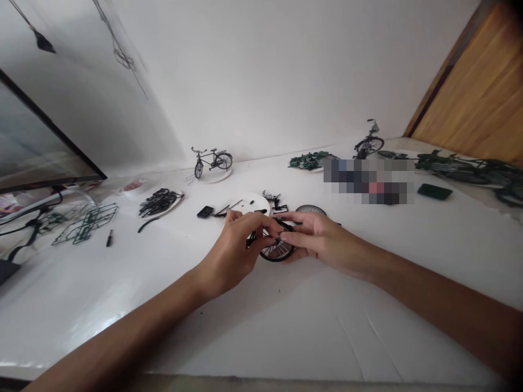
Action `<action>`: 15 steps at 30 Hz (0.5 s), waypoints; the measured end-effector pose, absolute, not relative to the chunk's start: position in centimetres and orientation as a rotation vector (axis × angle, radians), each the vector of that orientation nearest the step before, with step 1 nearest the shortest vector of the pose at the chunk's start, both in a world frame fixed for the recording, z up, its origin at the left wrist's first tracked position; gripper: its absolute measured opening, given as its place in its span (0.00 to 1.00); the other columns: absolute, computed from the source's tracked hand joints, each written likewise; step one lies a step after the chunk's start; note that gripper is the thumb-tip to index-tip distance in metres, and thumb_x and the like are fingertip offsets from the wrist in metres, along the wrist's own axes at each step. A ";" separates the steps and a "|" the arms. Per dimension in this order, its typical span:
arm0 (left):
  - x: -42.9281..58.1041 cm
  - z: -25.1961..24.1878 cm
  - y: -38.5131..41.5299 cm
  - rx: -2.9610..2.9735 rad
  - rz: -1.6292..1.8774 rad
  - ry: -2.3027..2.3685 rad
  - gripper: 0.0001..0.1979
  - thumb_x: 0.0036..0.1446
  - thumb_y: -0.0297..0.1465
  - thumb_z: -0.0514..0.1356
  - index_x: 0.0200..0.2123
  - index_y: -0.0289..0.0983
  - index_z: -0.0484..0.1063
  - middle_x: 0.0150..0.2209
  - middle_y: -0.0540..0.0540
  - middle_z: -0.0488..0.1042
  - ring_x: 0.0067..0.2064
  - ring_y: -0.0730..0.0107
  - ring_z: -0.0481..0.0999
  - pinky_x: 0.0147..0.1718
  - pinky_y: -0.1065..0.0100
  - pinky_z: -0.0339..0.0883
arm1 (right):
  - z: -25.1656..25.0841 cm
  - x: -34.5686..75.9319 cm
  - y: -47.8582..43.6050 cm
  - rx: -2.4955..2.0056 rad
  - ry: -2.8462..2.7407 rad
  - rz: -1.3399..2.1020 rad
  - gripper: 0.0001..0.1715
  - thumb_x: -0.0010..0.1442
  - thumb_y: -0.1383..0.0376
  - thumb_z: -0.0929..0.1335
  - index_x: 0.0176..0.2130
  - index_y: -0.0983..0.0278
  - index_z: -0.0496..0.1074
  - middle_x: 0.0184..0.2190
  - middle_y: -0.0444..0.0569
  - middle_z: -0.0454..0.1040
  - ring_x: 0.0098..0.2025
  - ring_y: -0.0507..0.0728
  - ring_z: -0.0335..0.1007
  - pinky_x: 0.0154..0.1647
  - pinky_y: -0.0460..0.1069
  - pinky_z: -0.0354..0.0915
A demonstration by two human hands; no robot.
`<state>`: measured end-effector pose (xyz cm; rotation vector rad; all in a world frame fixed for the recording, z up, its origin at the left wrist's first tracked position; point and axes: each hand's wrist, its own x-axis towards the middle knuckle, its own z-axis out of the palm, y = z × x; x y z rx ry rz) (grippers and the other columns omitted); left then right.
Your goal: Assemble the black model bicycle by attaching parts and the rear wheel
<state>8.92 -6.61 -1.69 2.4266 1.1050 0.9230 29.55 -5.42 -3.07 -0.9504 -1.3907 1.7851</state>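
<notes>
- I'm watching the left hand [235, 251] curling almost closed, its fingers pinching the top of a miniature spoked bicycle wheel [277, 249] near the hub.
- I'm seeing the right hand [321, 239] coming in from the other side, only partly closed, with its fingertips meeting the left fingers at the hub. I can't tell exactly which small part each hand is gripping.
- The black-tyred wheel is sitting between both hands, above a white tabletop [286, 321]. I can't tell whether it is touching the surface.
- A second wheel [310, 209] is lying just beyond the right hand, partly hidden by it.
- A white round plate [255, 200] is holding small black parts just beyond the left hand, and a black box [205, 212] is lying beside it.
- Farther left, I'm seeing black parts heaped on a plate [160, 202], a green parts frame [85, 223] and a small screwdriver [109, 238].
- Two finished model bicycles [212, 160] are standing farther back, and a pixelated patch [368, 181] is blocking my view of whatever lies beside them.
</notes>
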 end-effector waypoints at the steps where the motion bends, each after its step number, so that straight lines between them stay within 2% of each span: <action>1: 8.9 -1.7 -6.6 2.436 0.908 1.105 0.07 0.64 0.24 0.59 0.42 0.42 0.71 0.37 0.53 0.75 0.36 0.70 0.69 0.47 0.60 0.56 | -3.1 29.6 -5.4 -0.954 -1.391 1.782 0.33 0.62 0.62 0.72 0.63 0.64 0.64 0.45 0.55 0.81 0.47 0.62 0.80 0.50 0.58 0.76; 7: 9.0 -1.7 -6.7 2.466 0.873 1.109 0.09 0.64 0.23 0.59 0.44 0.42 0.70 0.35 0.53 0.74 0.36 0.70 0.69 0.44 0.61 0.55 | -3.2 29.6 -5.3 -0.941 -1.402 1.788 0.28 0.63 0.63 0.72 0.60 0.64 0.66 0.45 0.55 0.81 0.47 0.63 0.79 0.51 0.59 0.76; 15: 9.0 -1.5 -6.7 2.460 0.857 1.082 0.10 0.63 0.22 0.61 0.44 0.42 0.69 0.38 0.55 0.75 0.36 0.72 0.69 0.45 0.62 0.52 | -3.2 29.5 -5.3 -0.945 -1.405 1.787 0.30 0.63 0.63 0.71 0.61 0.64 0.65 0.44 0.55 0.81 0.47 0.63 0.79 0.52 0.60 0.75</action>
